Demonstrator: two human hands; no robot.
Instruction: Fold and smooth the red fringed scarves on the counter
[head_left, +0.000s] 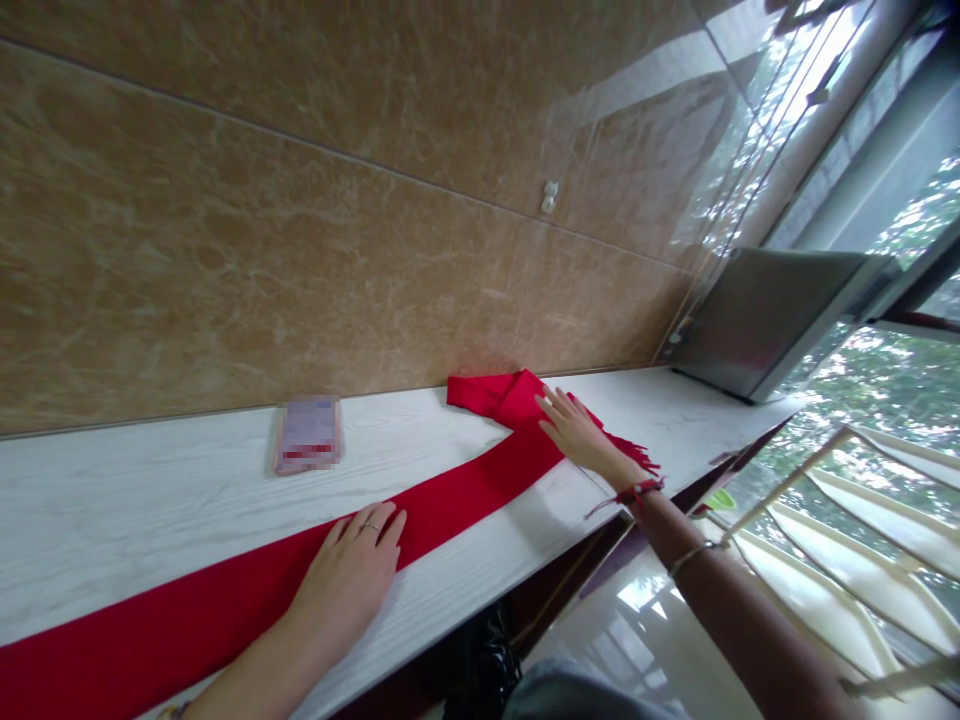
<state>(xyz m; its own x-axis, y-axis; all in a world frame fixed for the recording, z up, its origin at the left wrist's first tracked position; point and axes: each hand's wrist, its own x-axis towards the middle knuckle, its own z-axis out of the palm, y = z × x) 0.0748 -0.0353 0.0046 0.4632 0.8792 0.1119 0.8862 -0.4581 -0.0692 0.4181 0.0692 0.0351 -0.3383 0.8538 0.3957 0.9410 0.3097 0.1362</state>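
Observation:
A long red scarf (480, 485) stretches across the white counter from the lower left toward the right. Its far end lies bunched and folded over against the wall, with a fringe showing past my right wrist. My left hand (352, 560) rests flat on the middle of the scarf, fingers slightly bent, a ring on one finger. On the scarf near the folded part lies my right hand (577, 432), its fingers spread and its palm turned down. Neither hand grips the cloth.
Behind the scarf a small blurred packet (308, 434) lies on the counter (150, 500). A brown marbled wall (337, 250) runs along the back. At the far right stands a grey metal box-like appliance (772, 315). A cream slatted rack (832, 540) is beside my right arm.

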